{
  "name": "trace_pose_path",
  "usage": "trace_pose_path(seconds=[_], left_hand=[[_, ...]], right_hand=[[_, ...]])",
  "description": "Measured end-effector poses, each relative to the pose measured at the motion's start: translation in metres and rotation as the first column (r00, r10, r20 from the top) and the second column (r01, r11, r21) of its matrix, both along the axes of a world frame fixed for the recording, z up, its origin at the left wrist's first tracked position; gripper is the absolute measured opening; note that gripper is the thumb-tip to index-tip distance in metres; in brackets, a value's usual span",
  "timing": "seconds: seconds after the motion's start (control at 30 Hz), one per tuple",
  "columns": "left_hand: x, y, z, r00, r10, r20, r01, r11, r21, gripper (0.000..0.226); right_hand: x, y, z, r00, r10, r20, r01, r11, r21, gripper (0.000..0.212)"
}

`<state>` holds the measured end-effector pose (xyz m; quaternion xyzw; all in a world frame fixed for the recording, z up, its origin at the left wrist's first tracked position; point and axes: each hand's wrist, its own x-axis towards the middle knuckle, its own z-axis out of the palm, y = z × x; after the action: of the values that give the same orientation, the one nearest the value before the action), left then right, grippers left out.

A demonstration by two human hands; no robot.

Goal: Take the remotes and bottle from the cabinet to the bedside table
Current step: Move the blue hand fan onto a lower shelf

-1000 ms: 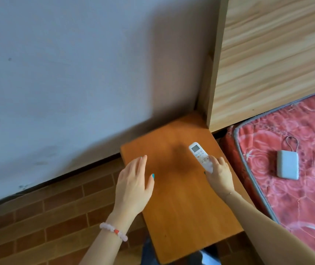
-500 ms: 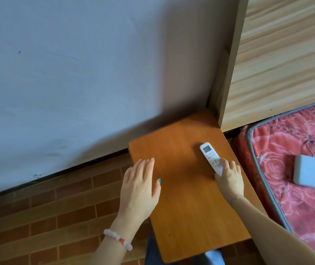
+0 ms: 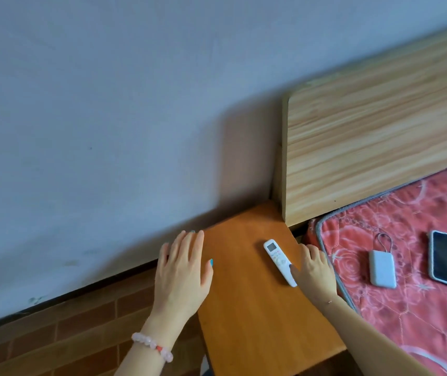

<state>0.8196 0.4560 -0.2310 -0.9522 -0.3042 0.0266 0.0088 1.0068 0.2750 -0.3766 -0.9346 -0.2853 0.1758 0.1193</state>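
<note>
A white remote (image 3: 279, 260) with a small screen lies flat on the orange wooden bedside table (image 3: 254, 321), near its right edge. My right hand (image 3: 315, 270) rests just right of the remote's near end. Its fingers are spread over the table edge and its thumb touches the remote's side. My left hand (image 3: 183, 270), with a bead bracelet at the wrist, hovers flat and spread over the table's left edge, holding nothing. No bottle, second remote or cabinet is in view.
A red patterned mattress (image 3: 406, 308) lies right of the table, carrying a white power bank (image 3: 382, 268) and a dark phone (image 3: 446, 257). A wooden headboard (image 3: 379, 137) stands behind it. A grey wall lies beyond, with brick-pattern floor (image 3: 67, 340) on the left.
My right hand has come off the remote's near end and now sits beside it with the remote flat on the table. The view has tilted up and right, showing the phone.
</note>
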Motion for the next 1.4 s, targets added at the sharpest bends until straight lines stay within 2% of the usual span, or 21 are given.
trace_pose_path(seconds=[0.17, 0.27, 0.33, 0.47, 0.67, 0.77, 0.97, 1.17, 1.27, 1.4], left_hand=[[0.01, 0.008, 0.058, 0.986, -0.096, 0.137, 0.09, 0.994, 0.055, 0.053], [0.01, 0.01, 0.089, 0.958, -0.172, 0.23, 0.162, 0.985, 0.062, 0.057], [0.009, 0.016, 0.11, 0.927, -0.238, 0.289, 0.223, 0.971, 0.084, 0.06], [-0.005, 0.028, 0.144, 0.831, -0.399, 0.389, 0.366, 0.917, 0.159, 0.059], [-0.037, 0.036, 0.177, 0.685, -0.542, 0.487, 0.492, 0.837, 0.24, 0.058], [-0.051, 0.025, 0.186, 0.636, -0.606, 0.478, 0.573, 0.786, 0.233, 0.057], [-0.072, -0.023, 0.19, 0.458, -0.727, 0.511, 0.747, 0.626, 0.222, 0.052], [-0.094, -0.082, 0.191, 0.315, -0.819, 0.479, 0.869, 0.451, 0.201, 0.055], [-0.111, -0.123, 0.197, 0.208, -0.856, 0.473, 0.919, 0.337, 0.206, 0.056], [-0.144, -0.181, 0.203, 0.023, -0.869, 0.495, 0.957, 0.162, 0.24, 0.054]], right_hand=[[-0.007, 0.006, 0.084, 0.974, -0.012, 0.226, -0.013, 0.994, 0.109, 0.055], [-0.026, 0.007, 0.135, 0.928, 0.009, 0.372, -0.067, 0.987, 0.145, 0.059], [-0.041, 0.009, 0.168, 0.894, -0.033, 0.448, -0.061, 0.979, 0.194, 0.059], [-0.083, 0.011, 0.225, 0.823, -0.195, 0.533, 0.018, 0.948, 0.319, 0.056], [-0.167, 0.012, 0.279, 0.743, -0.222, 0.632, 0.082, 0.967, 0.243, 0.06], [-0.214, 0.004, 0.299, 0.706, -0.309, 0.637, 0.149, 0.944, 0.294, 0.058], [-0.28, -0.044, 0.324, 0.617, -0.467, 0.634, 0.331, 0.884, 0.329, 0.058], [-0.339, -0.097, 0.336, 0.491, -0.611, 0.621, 0.546, 0.771, 0.327, 0.063], [-0.378, -0.127, 0.341, 0.409, -0.677, 0.612, 0.635, 0.693, 0.342, 0.065], [-0.441, -0.167, 0.35, 0.285, -0.734, 0.617, 0.74, 0.577, 0.345, 0.067]])
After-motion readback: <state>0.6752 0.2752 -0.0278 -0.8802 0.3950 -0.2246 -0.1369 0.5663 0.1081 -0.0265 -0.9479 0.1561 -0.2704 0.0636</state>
